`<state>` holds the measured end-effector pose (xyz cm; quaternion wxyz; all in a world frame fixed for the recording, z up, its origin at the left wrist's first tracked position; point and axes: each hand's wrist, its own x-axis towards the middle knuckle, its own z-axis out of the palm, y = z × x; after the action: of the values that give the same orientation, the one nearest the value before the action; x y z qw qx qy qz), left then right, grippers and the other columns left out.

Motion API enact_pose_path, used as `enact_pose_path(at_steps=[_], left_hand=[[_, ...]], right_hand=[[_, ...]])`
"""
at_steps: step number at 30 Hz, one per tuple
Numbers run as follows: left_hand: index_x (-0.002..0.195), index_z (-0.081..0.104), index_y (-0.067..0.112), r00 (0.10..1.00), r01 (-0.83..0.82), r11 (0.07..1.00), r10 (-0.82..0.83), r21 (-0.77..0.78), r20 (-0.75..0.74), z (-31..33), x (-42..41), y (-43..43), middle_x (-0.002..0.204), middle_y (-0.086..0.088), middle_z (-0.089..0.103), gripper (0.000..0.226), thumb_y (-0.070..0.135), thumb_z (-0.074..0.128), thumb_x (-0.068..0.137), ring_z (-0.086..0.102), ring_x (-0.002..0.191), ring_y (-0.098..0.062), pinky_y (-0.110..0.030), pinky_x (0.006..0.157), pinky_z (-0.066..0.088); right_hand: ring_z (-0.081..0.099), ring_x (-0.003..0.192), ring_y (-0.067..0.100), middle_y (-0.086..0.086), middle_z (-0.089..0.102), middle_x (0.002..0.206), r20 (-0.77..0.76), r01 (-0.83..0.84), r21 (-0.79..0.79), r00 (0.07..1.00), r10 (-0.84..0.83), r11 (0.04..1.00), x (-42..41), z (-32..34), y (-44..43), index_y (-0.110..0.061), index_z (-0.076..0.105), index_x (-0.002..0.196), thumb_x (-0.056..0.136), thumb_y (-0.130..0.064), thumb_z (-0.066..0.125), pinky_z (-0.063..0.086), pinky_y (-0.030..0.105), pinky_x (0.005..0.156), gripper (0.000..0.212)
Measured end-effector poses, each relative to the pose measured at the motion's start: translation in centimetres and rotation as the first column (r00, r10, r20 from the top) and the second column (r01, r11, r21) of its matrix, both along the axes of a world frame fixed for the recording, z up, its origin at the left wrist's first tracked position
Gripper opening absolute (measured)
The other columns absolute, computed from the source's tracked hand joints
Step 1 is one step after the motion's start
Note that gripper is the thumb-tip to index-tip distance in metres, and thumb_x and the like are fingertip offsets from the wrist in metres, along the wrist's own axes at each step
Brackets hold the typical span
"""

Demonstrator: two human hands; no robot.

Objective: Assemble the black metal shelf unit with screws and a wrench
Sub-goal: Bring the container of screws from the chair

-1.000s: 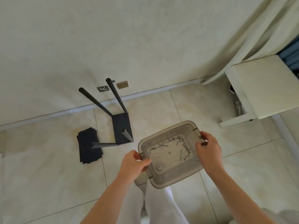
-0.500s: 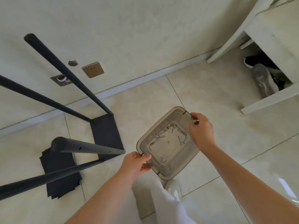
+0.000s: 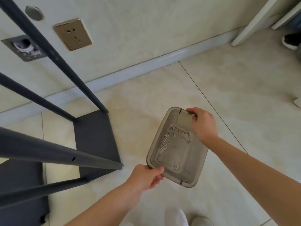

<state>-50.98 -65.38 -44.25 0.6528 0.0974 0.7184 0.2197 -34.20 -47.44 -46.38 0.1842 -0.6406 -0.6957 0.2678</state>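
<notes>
Beige floor tiles [image 3: 228, 95] are filling most of the scene, meeting a pale plaster wall [image 3: 146, 22] along a light skirting board [image 3: 146, 64]. At the left, the black metal shelf unit [image 3: 96, 141] is standing partly built: one dark rectangular panel is lying flat on the tiles, and four black poles [image 3: 48, 51] are rising from its corners toward the viewer. A further flat black piece [image 3: 19, 175] is lying on the floor just beside it, partly hidden behind the poles.

To the right of the unit, a translucent grey plastic tray [image 3: 179, 157] is being held over the tiles by a person. The left hand [image 3: 145, 176] is pinching the tray's near corner, thumb on top of the rim and fingers curled beneath. The right hand [image 3: 203, 124] is grasping the far corner, fingers wrapped over the edge.

On the wall, a brass-coloured socket [image 3: 72, 34] is sitting above the skirting board. At the upper right, a white furniture leg [image 3: 254, 20] is slanting down to the floor, with a dark shoe [image 3: 290, 40] lying near it.

Inside the tray, a loose cluster of silver screws [image 3: 172, 136] is resting toward the far end, near the right hand.
</notes>
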Motion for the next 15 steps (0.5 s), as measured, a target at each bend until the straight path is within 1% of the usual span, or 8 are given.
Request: enact_pose_path(at_steps=[4,6,8,12,13,15], left_hand=[[0.090,0.071,0.004,1.000,-0.007,0.999,0.007,0.040,-0.015,-2.7,0.5,-1.5,0.085,-0.008,0.077,0.020,0.024,0.073,0.089,0.068,0.073,-0.015,-0.031,0.084,0.057],[0.092,0.071,0.005,1.000,-0.008,0.998,0.009,0.056,-0.013,-3.2,0.6,-2.3,0.086,-0.007,0.078,0.022,0.026,0.073,0.089,0.069,0.073,-0.015,-0.029,0.082,0.057],[0.096,0.071,0.006,1.000,-0.014,0.999,0.013,0.042,0.004,-3.3,0.7,-2.8,0.086,-0.005,0.078,0.025,0.030,0.073,0.089,0.070,0.072,-0.015,-0.027,0.079,0.057],[0.096,0.071,0.009,0.999,0.038,0.999,-0.038,-0.018,0.026,-3.2,0.6,-3.5,0.087,-0.001,0.077,0.036,0.044,0.072,0.086,0.072,0.073,-0.016,-0.024,0.072,0.056],[0.097,0.070,0.010,0.999,0.044,0.999,-0.044,-0.022,0.021,-3.1,0.6,-3.5,0.089,-0.001,0.077,0.038,0.046,0.073,0.085,0.073,0.074,-0.017,-0.025,0.071,0.057],[0.105,0.065,0.014,0.997,0.049,0.999,-0.049,0.006,-0.058,-3.2,0.4,-3.2,0.100,0.000,0.071,0.041,0.046,0.076,0.082,0.073,0.082,-0.017,-0.025,0.072,0.060]], right_hand=[[0.060,0.111,0.024,0.000,0.070,0.117,0.004,-0.074,0.057,0.997,0.074,0.996,-0.6,-2.8,0.0,-0.019,0.067,0.124,0.092,0.002,0.042,0.049,0.035,0.092,0.045],[0.060,0.111,0.024,-0.001,0.071,0.118,-0.001,-0.110,0.060,0.994,0.110,0.992,-0.8,-3.4,-0.2,-0.020,0.067,0.124,0.094,0.000,0.042,0.049,0.036,0.094,0.044],[0.059,0.115,0.024,0.000,0.069,0.121,0.008,-0.148,0.045,0.989,0.148,0.988,-0.9,-3.4,-0.3,-0.021,0.065,0.127,0.095,0.000,0.042,0.047,0.034,0.097,0.045],[0.045,0.133,0.022,0.004,0.058,0.137,0.008,-0.208,0.027,0.978,0.208,0.978,-0.7,-2.6,-1.2,-0.015,0.057,0.136,0.093,0.004,0.044,0.034,0.029,0.109,0.049],[0.041,0.137,0.023,0.007,0.055,0.140,0.014,-0.197,0.046,0.980,0.197,0.979,-0.3,-2.4,-1.6,-0.013,0.055,0.138,0.092,0.004,0.045,0.032,0.030,0.111,0.050],[0.034,0.139,0.026,0.009,0.048,0.146,-0.003,-0.121,0.073,0.993,0.121,0.990,0.5,-2.1,-3.2,-0.010,0.048,0.142,0.090,0.003,0.049,0.029,0.033,0.112,0.053]])
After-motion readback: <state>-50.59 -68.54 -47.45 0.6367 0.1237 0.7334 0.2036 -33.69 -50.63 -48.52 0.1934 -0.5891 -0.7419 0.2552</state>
